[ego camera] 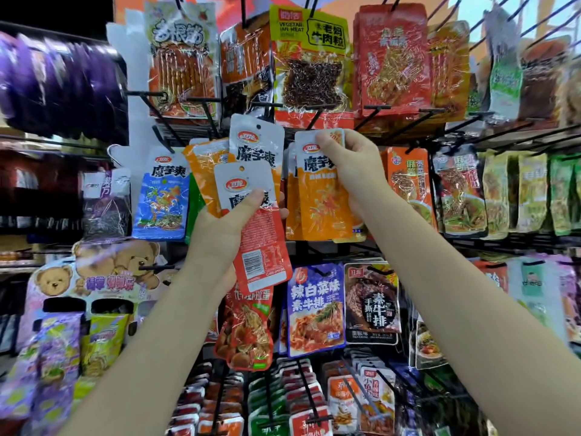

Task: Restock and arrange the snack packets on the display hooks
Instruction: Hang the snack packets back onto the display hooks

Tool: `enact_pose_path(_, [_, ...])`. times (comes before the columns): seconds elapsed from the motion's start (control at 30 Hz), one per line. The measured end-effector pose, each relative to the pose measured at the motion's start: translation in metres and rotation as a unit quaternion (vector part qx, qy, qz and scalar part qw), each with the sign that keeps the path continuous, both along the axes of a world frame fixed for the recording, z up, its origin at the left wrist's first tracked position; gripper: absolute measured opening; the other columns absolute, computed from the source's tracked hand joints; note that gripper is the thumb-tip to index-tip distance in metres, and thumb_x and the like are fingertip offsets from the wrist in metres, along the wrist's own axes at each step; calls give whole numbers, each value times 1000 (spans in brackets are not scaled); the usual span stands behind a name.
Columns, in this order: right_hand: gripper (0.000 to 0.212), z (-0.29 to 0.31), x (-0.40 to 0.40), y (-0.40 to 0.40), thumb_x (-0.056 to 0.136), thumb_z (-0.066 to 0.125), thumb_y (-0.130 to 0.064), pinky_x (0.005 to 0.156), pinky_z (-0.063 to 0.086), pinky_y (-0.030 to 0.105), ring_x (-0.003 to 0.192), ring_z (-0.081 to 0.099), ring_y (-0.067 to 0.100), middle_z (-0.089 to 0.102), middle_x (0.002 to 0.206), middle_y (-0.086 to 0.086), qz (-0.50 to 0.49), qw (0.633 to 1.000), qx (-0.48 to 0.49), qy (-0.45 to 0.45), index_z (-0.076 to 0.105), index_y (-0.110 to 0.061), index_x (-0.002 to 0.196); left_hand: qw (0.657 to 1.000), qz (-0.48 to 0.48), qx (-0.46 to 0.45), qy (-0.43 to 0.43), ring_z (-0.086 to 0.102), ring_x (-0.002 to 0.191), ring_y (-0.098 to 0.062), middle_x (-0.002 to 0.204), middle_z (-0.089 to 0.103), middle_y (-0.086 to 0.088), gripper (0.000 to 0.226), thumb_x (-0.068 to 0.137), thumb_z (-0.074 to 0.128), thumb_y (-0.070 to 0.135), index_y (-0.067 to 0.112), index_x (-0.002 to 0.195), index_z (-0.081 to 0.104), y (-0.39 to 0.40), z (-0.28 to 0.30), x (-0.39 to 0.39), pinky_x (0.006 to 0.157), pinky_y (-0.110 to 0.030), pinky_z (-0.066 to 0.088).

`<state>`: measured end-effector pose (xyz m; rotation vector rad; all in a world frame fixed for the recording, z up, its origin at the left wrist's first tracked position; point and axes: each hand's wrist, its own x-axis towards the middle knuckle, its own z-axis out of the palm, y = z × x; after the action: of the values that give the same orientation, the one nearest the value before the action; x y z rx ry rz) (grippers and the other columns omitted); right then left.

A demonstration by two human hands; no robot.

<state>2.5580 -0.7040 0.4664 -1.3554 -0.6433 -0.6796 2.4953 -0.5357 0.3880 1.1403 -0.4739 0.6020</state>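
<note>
Orange foil snack packet (323,190), long axis vertical, top pinched by right hand (349,162); fanned red-orange packets (251,196), "魔芋爽", gripped by left hand (226,228) beside it.

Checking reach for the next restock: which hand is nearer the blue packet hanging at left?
Left. The left hand grips packets just right of the blue packet; the right hand is farther right, pinching an orange packet.

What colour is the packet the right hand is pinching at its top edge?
Orange with a white top, seen in the head view: packet, right hand.
</note>
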Motion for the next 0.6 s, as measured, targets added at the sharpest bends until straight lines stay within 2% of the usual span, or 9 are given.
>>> enact_pose_path(0.07, [13, 1, 4, 1, 92, 73, -32, 85, 56, 61, 99, 70, 40, 75, 103, 18, -3, 1000, -1, 0, 72, -19, 91, 1000, -21, 9, 3, 78, 83, -28, 94, 78, -13, 26, 94, 68, 19, 13, 119, 66, 1, -3, 0, 65, -39, 64])
enact_pose_path(0.2, [17, 3, 9, 2, 86, 77, -40, 86, 54, 63, 102, 68, 43, 74, 102, 19, -14, 1000, -7, -7, 73, -24, 85, 1000, -9, 16, 12, 77, 85, -28, 98, 78, -13, 26, 95, 67, 19, 14, 121, 66, 3, -3, 1, 70, -41, 64])
enact_pose_path(0.33, [16, 7, 7, 3, 90, 76, -33, 84, 58, 56, 95, 72, 33, 75, 101, 15, -16, 1000, -7, 4, 67, -20, 88, 1000, -1, 12, 17, 77, 89, -30, 105, 77, -16, 28, 94, 69, 19, 15, 121, 66, 1, -3, 2, 74, -45, 64])
enact_pose_path(0.43, [12, 8, 7, 3, 93, 72, -29, 84, 59, 52, 94, 73, 31, 76, 101, 13, -9, 1000, -8, 6, 67, -18, 93, 1000, -10, 8, 13, 77, 85, -29, 104, 76, -16, 35, 94, 68, 18, 11, 127, 63, -1, -2, 0, 63, -38, 63])
enact_pose_path(0.5, [11, 8, 7, 4, 94, 71, -29, 85, 58, 56, 96, 73, 35, 76, 100, 14, 7, 1000, -7, 16, 73, -19, 92, 1000, -7, 7, 10, 78, 85, -29, 104, 77, -16, 38, 94, 69, 18, 11, 131, 61, -2, -2, -1, 62, -36, 62])
enact_pose_path(0.6, [13, 11, 11, 5, 88, 74, -34, 87, 53, 67, 103, 68, 44, 75, 103, 17, 5, 999, -8, 38, 79, -24, 81, 1000, -10, 8, 5, 77, 86, -29, 104, 77, -14, 40, 93, 69, 18, 11, 132, 59, -2, -1, 1, 63, -37, 62])
